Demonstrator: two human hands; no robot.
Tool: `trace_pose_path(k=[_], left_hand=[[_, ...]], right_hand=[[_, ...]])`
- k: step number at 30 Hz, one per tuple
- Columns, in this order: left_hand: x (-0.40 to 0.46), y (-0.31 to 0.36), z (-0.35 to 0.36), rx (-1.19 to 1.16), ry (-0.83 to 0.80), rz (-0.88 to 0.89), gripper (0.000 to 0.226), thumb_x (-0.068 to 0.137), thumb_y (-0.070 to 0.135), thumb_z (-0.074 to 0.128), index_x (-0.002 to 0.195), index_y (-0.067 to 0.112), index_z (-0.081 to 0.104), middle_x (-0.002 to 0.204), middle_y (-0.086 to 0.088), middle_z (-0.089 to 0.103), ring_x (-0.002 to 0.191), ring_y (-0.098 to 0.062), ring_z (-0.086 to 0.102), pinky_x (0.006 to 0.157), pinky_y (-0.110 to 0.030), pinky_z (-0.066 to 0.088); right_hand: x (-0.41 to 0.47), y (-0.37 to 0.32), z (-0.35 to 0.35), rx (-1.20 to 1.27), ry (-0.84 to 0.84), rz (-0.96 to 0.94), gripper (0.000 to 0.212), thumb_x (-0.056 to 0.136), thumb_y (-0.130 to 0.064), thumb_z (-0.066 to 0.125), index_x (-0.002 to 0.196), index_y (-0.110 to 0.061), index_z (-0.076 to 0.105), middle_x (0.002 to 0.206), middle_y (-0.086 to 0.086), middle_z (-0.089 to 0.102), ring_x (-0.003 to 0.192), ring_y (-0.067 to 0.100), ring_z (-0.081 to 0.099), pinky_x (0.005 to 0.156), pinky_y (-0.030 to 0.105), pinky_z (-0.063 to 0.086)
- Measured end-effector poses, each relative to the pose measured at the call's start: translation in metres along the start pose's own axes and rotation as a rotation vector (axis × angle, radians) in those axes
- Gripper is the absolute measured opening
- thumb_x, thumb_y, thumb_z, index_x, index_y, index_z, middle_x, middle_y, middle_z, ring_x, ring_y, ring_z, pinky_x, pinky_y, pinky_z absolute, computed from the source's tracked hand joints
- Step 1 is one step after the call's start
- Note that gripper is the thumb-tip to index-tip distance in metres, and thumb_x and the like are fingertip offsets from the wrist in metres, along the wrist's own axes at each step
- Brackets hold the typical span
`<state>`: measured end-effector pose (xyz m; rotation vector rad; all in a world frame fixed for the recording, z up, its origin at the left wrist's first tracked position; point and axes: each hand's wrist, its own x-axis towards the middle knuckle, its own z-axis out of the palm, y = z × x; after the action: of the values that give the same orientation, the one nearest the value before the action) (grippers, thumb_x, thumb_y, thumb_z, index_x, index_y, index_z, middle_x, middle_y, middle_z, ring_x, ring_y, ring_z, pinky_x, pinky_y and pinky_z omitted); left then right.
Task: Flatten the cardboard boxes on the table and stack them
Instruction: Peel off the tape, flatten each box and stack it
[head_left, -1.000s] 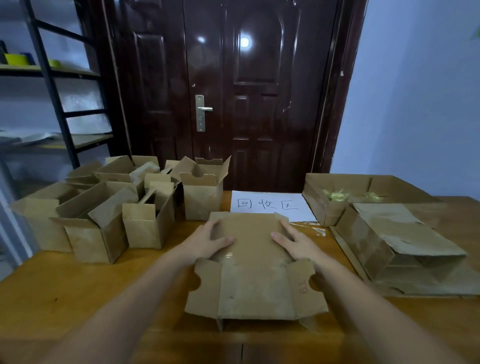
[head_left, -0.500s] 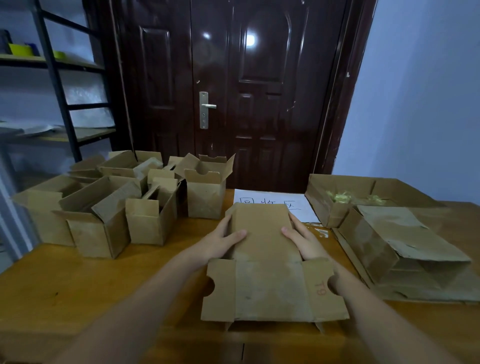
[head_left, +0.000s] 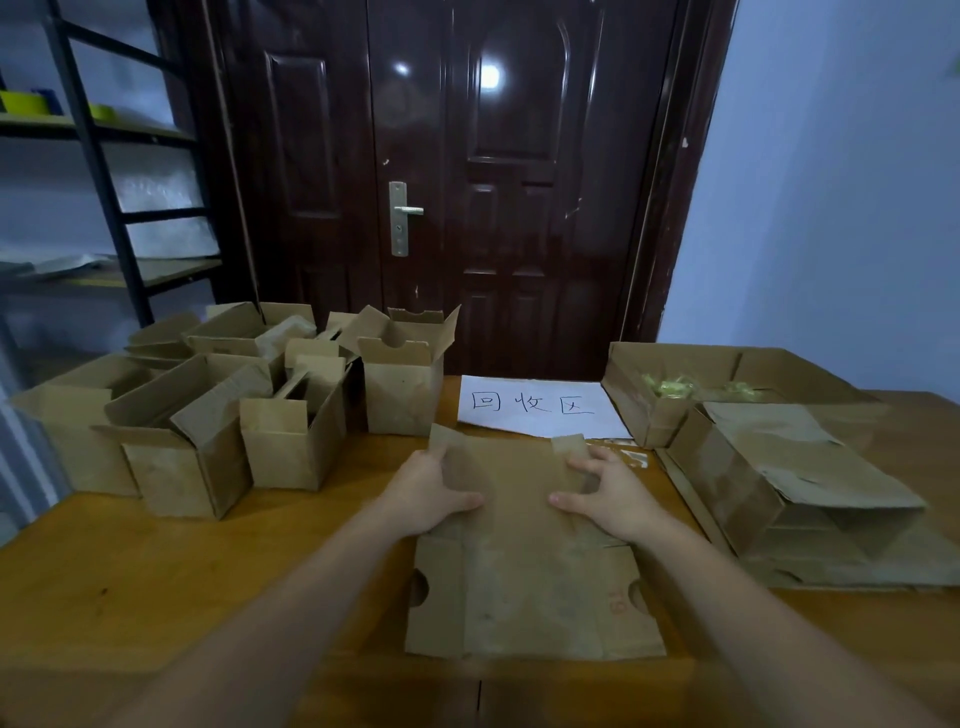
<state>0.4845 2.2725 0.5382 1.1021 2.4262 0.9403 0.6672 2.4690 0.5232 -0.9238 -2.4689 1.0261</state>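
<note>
We note a flattened cardboard box (head_left: 524, 561) lying on the wooden table (head_left: 156, 587), at the near middle, its near flaps spread toward us. The left hand (head_left: 426, 493) grips its left edge, thumb on top, fingers curled round the far corner flap. The right hand (head_left: 608, 493) presses on its right side with fingers bent, the tips at the far right flap; we cannot tell whether they pinch it. A red mark, perhaps "19", sits on the near right flap, blurred.

Containers: to the left, a cluster of open boxes (head_left: 218, 405) stands upright, flaps up, touching one another; their insides are in shadow and we cannot tell what is in them. One tall open box (head_left: 402, 384) stands just beside the paper sheet (head_left: 540, 408). At the far right, a wide open box (head_left: 675, 384) holds something yellowish-green, too small to name. Against its near side leans a half-collapsed box (head_left: 789, 483), resting on flat cardboard.

Writing: the sheet bears three handwritten characters, 回收区. It lies beyond the flattened box, whose far edge overlaps it slightly.

Behind: a dark door (head_left: 467, 182) with a metal handle (head_left: 405, 215); a black shelf (head_left: 104, 171) at left.
</note>
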Motion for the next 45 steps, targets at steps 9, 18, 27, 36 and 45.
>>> trace_pose_path(k=[9,18,27,36,45], left_hand=[[0.003,-0.012,0.018,0.527,-0.016,-0.080,0.102,0.080,0.093,0.040,0.162,0.035,0.017,0.163,-0.006,0.030,0.147,-0.031,0.029,0.118,-0.048,0.029],[-0.005,-0.012,0.038,0.754,-0.052,0.138,0.110,0.081,0.096,0.013,0.158,0.020,0.035,0.167,-0.006,0.027,0.152,-0.029,0.024,0.121,-0.048,0.022],[-0.020,-0.008,0.042,0.617,-0.206,0.092,0.150,0.049,0.114,0.017,0.165,0.021,0.001,0.173,-0.003,-0.004,0.159,-0.023,-0.006,0.127,-0.046,0.002],[-0.009,-0.015,0.024,0.691,-0.247,0.094,0.134,0.057,0.110,0.020,0.165,0.033,0.005,0.173,0.009,0.002,0.159,-0.019,0.001,0.125,-0.054,-0.004],[-0.005,-0.035,0.010,0.701,0.093,-0.014,0.074,0.086,0.086,0.041,0.151,0.050,0.039,0.160,-0.002,0.030,0.146,-0.030,0.029,0.119,-0.052,0.026]], right_hand=[[-0.006,0.009,0.013,-0.554,-0.102,-0.081,0.066,0.099,-0.067,0.034,0.157,-0.037,0.027,0.168,-0.003,0.011,0.150,0.026,0.007,0.116,0.048,0.018],[-0.007,0.014,0.017,-0.662,-0.233,-0.186,0.056,0.105,-0.058,0.014,0.158,-0.043,0.012,0.169,-0.011,0.001,0.155,0.016,-0.006,0.123,0.053,0.001],[-0.011,0.012,0.019,-0.677,-0.210,-0.157,0.055,0.105,-0.058,0.016,0.158,-0.043,0.015,0.168,-0.011,0.006,0.154,0.017,0.002,0.123,0.054,0.005],[-0.020,0.006,0.016,-0.822,-0.148,-0.105,0.074,0.094,-0.075,0.012,0.158,-0.038,0.018,0.158,-0.002,0.025,0.143,0.028,0.020,0.118,0.055,0.018],[-0.042,-0.006,0.005,-0.779,-0.106,-0.231,0.085,0.070,-0.097,0.032,0.119,-0.030,0.055,0.122,-0.005,0.048,0.118,0.019,0.042,0.106,0.041,0.037]])
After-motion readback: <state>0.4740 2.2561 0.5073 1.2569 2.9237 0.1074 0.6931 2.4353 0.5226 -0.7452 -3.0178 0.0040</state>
